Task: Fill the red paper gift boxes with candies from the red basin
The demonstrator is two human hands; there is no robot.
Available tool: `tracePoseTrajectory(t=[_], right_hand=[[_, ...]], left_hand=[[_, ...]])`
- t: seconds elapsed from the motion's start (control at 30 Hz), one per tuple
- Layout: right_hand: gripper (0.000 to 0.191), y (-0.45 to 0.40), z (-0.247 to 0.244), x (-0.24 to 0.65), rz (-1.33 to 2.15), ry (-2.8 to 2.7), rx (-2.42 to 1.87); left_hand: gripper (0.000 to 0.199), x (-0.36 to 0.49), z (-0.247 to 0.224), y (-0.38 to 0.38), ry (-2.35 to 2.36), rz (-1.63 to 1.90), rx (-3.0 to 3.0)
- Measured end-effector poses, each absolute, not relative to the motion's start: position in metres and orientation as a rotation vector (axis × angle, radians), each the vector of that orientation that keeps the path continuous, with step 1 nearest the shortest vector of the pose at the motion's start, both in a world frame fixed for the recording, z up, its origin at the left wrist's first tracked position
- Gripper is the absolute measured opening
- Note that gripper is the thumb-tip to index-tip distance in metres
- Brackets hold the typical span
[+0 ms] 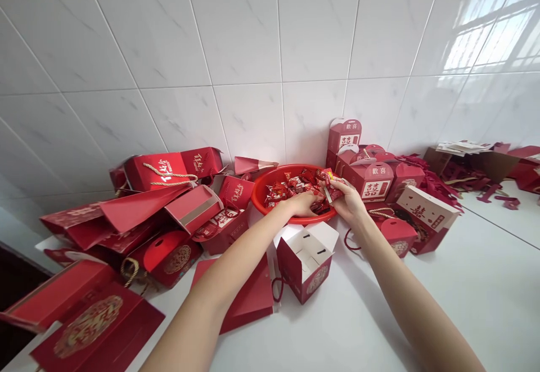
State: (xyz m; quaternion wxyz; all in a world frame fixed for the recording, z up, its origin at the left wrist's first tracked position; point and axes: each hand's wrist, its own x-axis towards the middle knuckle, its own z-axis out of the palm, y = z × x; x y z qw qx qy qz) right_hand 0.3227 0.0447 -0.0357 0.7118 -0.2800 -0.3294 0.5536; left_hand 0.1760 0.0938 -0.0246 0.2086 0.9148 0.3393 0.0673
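with the right hand [348,198] pinching sweets [333,193] over the basin [258,195] and the left hand [304,204] among those inside, its grip untellable, a loose pinch could spill some, or a low withdrawal could tip the open box [295,276] in front of the basin.

1. Packets [276,191] lie in the basin [260,193], which stands near the wall [248,34], on the tabletop [346,332].
2. Before the basin sits the open box [316,279].
3. Left of both, bags and boxes [156,169] lie heaped.
4. Right of the basin stand gift boxes [374,179].
5. Farther right, cards [462,147] rest atop a carton [495,164].
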Motion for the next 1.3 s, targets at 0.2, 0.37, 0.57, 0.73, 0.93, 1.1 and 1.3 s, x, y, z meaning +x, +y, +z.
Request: tracePoseTrajectory(t=[0.2, 0.37, 0.57, 0.73, 0.93, 1.1, 1.3], right_hand=[[0.026, 0.043, -0.039, 0.323, 1.198, -0.738, -0.607], [0.027, 0.043, -0.039, 0.323, 1.177, -0.727, -0.593], [0.025, 0.042, -0.039, 0.322, 1.182, -0.724, -0.587], [0.027, 0.041, -0.038, 0.321, 1.187, -0.715, -0.587], [0.025, 0.041, -0.038, 0.322, 1.204, -0.726, -0.584], [0.024, 0.042, -0.038, 0.322, 1.215, -0.721, -0.569], [0.020, 0.040, -0.038, 0.321, 1.209, -0.681, -0.545]], left_hand=[[0.020, 0.192, -0.031, 0.097, 1.184, 0.170, 2.486], [0.016, 0.173, -0.027, 0.105, 1.371, 0.166, 2.408], [0.018, 0.159, -0.027, 0.114, 1.554, 0.336, 2.245], [0.011, 0.157, -0.027, 0.114, 1.565, 0.602, 2.120], [0.012, 0.155, -0.023, 0.112, 1.537, 0.857, 2.053], [0.018, 0.154, -0.028, 0.114, 1.494, 0.958, 2.024], [0.024, 0.153, -0.033, 0.120, 1.421, 1.069, 2.011]])
